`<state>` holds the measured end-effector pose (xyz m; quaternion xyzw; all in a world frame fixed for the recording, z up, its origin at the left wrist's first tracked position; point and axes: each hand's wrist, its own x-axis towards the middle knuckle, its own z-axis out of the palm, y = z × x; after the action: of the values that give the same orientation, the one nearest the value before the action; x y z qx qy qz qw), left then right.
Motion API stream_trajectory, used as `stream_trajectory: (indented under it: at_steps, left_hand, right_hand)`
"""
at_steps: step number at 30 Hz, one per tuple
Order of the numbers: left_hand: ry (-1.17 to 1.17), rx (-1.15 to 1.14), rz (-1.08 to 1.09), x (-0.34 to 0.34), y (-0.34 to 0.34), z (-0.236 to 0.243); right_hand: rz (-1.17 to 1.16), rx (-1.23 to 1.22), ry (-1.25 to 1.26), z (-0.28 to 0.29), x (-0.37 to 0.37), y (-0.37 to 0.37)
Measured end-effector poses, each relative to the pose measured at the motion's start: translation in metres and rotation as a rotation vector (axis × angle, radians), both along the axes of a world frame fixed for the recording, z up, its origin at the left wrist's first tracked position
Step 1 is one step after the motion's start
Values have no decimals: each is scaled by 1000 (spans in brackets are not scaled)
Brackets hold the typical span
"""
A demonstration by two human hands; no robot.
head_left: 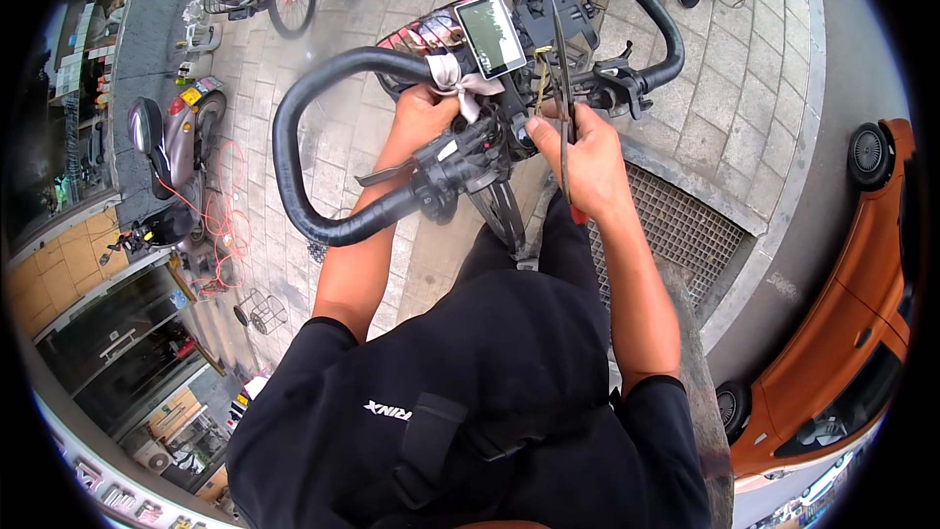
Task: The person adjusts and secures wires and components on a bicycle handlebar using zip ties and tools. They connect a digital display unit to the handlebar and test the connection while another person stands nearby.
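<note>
The right hand (pixel 585 159) closes its fingers on a long dark tool (pixel 565 83) beside the display (pixel 492 36); the left hand (pixel 423 116) curls by the pale cloth (pixel 460 81), its hold unclear. A slipping grip could scrape the display.

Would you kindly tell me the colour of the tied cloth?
The cloth is pale pinkish grey, best seen in the head view.
</note>
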<state>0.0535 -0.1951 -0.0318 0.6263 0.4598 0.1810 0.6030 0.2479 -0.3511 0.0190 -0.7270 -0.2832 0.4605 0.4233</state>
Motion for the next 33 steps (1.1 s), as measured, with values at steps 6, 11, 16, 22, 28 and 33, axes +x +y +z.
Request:
stream_trajectory:
  at_steps: [6,11,16,22,28,33]
  left_hand:
    - [-684,-619,218,-51,15,-12]
    - [-458,-498,228,-32,-12,0]
    - [-403,-397,58,-11,-11,25]
    - [-74,-205,145,-19,-5,3]
    - [-211,-31,73,-55,15,4]
    - [-702,-300,-149,-57,21,10]
  right_hand:
    - [-22,-63,66,5,2,-18]
    - [-42,-92,70,-16,-1,-53]
    - [29,-228,64,-36,-4,-95]
    - [225,-465,-180,-52,-29,-148]
    - [402,-630,-402,-65,-75,-162]
    - [272,-661,-412,-50,-138,-142]
